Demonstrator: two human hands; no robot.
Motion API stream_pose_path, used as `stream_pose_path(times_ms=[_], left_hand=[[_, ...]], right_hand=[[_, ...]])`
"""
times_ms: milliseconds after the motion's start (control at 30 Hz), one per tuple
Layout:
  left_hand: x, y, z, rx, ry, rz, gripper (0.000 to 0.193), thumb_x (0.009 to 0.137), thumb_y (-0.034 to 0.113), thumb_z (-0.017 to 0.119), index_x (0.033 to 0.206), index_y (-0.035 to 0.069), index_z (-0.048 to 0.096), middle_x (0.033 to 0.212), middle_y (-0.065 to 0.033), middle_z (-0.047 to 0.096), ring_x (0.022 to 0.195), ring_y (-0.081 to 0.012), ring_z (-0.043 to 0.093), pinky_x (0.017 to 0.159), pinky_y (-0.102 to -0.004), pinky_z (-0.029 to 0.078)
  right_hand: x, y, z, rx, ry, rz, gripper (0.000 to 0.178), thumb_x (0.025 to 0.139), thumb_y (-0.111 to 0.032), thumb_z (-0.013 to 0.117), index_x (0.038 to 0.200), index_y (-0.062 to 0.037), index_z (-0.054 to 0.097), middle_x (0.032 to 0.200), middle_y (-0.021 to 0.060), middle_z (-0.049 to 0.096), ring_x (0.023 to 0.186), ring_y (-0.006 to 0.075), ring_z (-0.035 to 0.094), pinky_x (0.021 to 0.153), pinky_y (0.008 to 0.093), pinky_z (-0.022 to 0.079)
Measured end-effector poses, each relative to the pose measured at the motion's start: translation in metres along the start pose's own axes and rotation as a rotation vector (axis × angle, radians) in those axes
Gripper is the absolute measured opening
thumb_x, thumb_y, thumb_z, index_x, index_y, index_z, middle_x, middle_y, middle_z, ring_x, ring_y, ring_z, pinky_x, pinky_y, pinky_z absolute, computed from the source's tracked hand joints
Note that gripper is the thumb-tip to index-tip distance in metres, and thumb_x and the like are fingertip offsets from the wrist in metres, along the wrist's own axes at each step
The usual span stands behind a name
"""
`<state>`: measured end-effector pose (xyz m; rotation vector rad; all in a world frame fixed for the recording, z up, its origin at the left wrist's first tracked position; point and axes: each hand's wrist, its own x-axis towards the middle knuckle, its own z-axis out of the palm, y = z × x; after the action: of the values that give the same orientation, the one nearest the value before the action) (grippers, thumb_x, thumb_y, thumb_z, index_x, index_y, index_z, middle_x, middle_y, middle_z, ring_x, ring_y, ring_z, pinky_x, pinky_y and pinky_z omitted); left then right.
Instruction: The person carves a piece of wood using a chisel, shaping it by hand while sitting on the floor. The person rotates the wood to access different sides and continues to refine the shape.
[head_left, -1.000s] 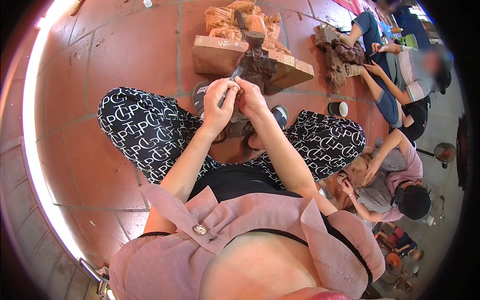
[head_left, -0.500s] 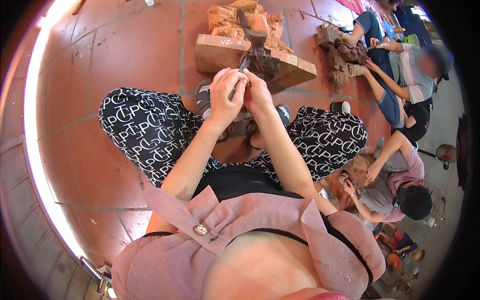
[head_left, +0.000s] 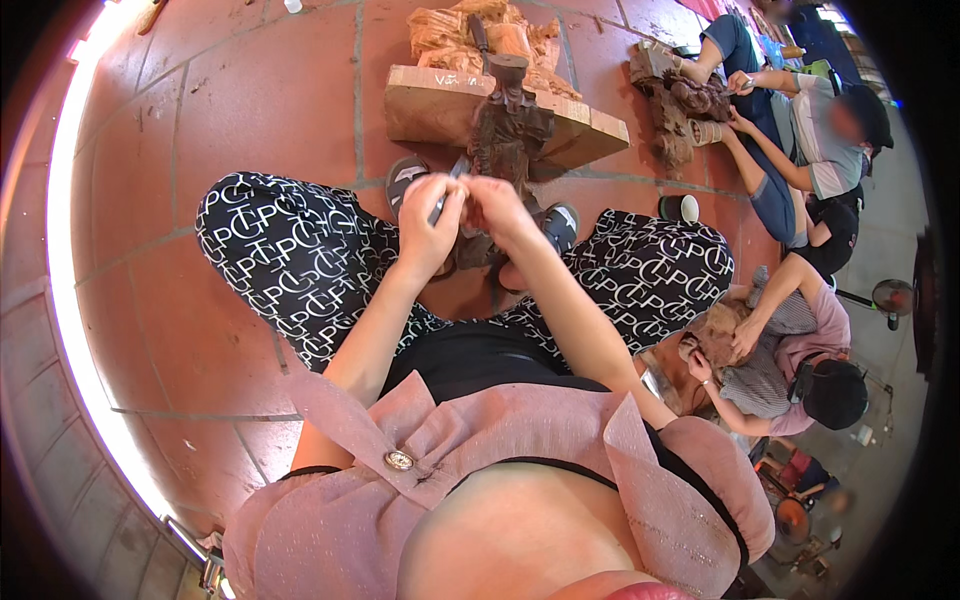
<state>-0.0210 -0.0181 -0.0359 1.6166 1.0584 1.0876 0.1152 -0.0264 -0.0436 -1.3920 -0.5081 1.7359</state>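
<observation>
My left hand [head_left: 432, 222] is closed around a slim, dark hand tool [head_left: 459, 168]; its flat grey end sticks out past the fingers. My right hand [head_left: 496, 208] meets it at the fingertips, its fingers bent and pressed together; what they pinch is hidden. Just beyond both hands stands a dark brown wood carving [head_left: 508, 128], uneven and finely cut, with a flat round top. Its lower part runs down behind my hands and between my feet.
A thick wooden beam [head_left: 425, 108] lies behind the carving, with a pale orange carving [head_left: 440, 38] and a dark-handled tool [head_left: 479, 34] beyond. My sandalled feet flank the work. A white-topped cup [head_left: 688, 208] stands right. Co-workers handle a dark carving [head_left: 672, 105] and a brown piece [head_left: 715, 335].
Both my hands have drawn back toward me, down the carving, with the tool still in the left one. More of the dark carving's middle now shows.
</observation>
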Motion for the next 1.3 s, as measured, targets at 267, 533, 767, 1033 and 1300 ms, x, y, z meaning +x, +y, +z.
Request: stream_pose_path(times_ms=[267, 533, 767, 1033, 1300], left_hand=[[-0.020, 0.034, -0.014, 0.005, -0.304, -0.105, 0.010, 0.078, 0.008, 0.056, 0.086, 0.002, 0.058, 0.075, -0.0090, 0.053, 0.071, -0.0202, 0.054, 0.065, -0.0289, 0.043], [0.107, 0.068, 0.001, 0.143, -0.323, 0.519, 0.017, 0.072, 0.013, 0.059, 0.085, 0.001, 0.060, 0.077, -0.0119, 0.051, 0.075, -0.0273, 0.054, 0.067, -0.0337, 0.044], [0.177, 0.085, 0.013, 0.404, -0.529, 0.503, 0.019, 0.064, 0.017, 0.061, 0.079, 0.006, 0.063, 0.070, -0.0110, 0.062, 0.069, -0.0287, 0.060, 0.065, -0.0376, 0.046], [0.179, 0.076, 0.020, 0.355, -0.468, 0.587, 0.022, 0.064, 0.015, 0.063, 0.085, 0.008, 0.063, 0.077, -0.0120, 0.062, 0.073, -0.0284, 0.059, 0.066, -0.0372, 0.045], [0.178, 0.077, 0.015, 0.295, -0.492, 0.589, 0.018, 0.066, 0.013, 0.063, 0.082, 0.005, 0.062, 0.069, -0.0135, 0.059, 0.069, -0.0256, 0.057, 0.064, -0.0347, 0.044]], right_hand=[[-0.063, 0.000, -0.002, -1.051, 0.185, -0.725, 0.012, 0.069, -0.008, 0.064, 0.080, -0.0044, 0.060, 0.066, 0.0113, 0.053, 0.063, 0.0278, 0.056, 0.057, 0.0359, 0.045], [-0.031, -0.080, -0.007, -1.187, 0.415, -0.952, 0.019, 0.067, -0.017, 0.067, 0.075, -0.0005, 0.060, 0.066, 0.0150, 0.058, 0.062, 0.0272, 0.059, 0.055, 0.0349, 0.046], [0.017, -0.119, -0.027, -1.199, 0.282, -0.957, 0.030, 0.067, -0.026, 0.073, 0.083, -0.0028, 0.062, 0.073, 0.0156, 0.061, 0.065, 0.0249, 0.059, 0.059, 0.0354, 0.047], [0.028, -0.111, -0.030, -1.124, 0.355, -1.069, 0.023, 0.071, -0.021, 0.071, 0.081, -0.0041, 0.060, 0.067, 0.0112, 0.061, 0.060, 0.0235, 0.060, 0.058, 0.0342, 0.046], [0.025, -0.107, -0.024, -1.111, 0.386, -1.122, 0.020, 0.074, -0.021, 0.068, 0.079, -0.0030, 0.060, 0.068, 0.0110, 0.061, 0.062, 0.0253, 0.060, 0.057, 0.0353, 0.046]])
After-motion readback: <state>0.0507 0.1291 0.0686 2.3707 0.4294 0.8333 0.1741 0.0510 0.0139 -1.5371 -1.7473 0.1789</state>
